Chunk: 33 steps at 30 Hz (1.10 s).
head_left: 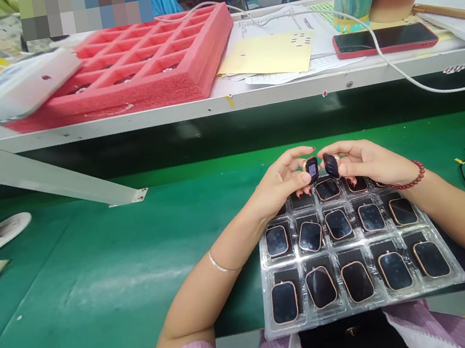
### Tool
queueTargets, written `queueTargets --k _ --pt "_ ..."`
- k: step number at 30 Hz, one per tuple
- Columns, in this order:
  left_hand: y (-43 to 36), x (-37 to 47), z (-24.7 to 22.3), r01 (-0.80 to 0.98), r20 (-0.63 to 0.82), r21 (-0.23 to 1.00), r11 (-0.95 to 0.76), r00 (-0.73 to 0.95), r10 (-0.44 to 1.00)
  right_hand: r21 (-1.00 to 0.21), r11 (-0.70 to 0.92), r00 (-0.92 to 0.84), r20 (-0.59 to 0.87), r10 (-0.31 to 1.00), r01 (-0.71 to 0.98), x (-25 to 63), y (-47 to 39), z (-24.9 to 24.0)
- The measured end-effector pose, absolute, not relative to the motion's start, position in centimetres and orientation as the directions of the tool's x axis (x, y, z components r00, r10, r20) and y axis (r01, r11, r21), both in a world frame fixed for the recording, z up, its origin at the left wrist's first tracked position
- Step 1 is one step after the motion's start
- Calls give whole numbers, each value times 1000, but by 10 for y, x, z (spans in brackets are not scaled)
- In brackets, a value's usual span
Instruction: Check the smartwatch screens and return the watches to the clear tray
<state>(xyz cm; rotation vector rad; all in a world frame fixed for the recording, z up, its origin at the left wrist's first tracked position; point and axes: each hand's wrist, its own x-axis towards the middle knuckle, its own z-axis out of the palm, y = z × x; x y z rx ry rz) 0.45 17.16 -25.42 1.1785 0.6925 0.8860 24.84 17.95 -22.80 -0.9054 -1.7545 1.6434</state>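
My left hand pinches a small smartwatch body between thumb and fingers, a pale printed label showing on its dark face. Close beside it, my right hand grips a second watch body, dark with a gold-coloured edge. Both are held just above the far rows of a clear plastic tray. In the tray's compartments lie several watch bodies with dark screens and gold-coloured frames, such as this one in the near row. My hands and the held watches partly hide the far row.
A raised white shelf spans the back, its slanted leg standing on the green table. On it are a pink foam tray, papers, a phone and cups. A white cable droops over the shelf edge; black cables lie at right.
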Motion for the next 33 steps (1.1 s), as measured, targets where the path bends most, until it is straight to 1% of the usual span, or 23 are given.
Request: queueTargets --k 16,18,22,24,29,33 --pt "172 5 -257 -214 -12 966 145 522 853 -991 62 -648 -33 761 123 247 179 -230" --pt "172 6 -257 -199 -18 971 135 502 865 -989 58 -642 -44 766 137 247 181 -232" --pt "171 9 -255 -143 -43 984 107 395 918 -984 40 -556 -66 828 176 246 184 -237" --pt "170 10 -253 -108 -55 989 101 364 930 -981 24 -537 -84 839 191 245 185 -237" --pt "166 13 -248 -13 -52 998 60 338 940 -973 13 -566 -124 815 232 243 182 -233" --pt "166 16 -248 -4 -31 999 35 346 938 -973 41 -593 -106 798 229 242 181 -233"
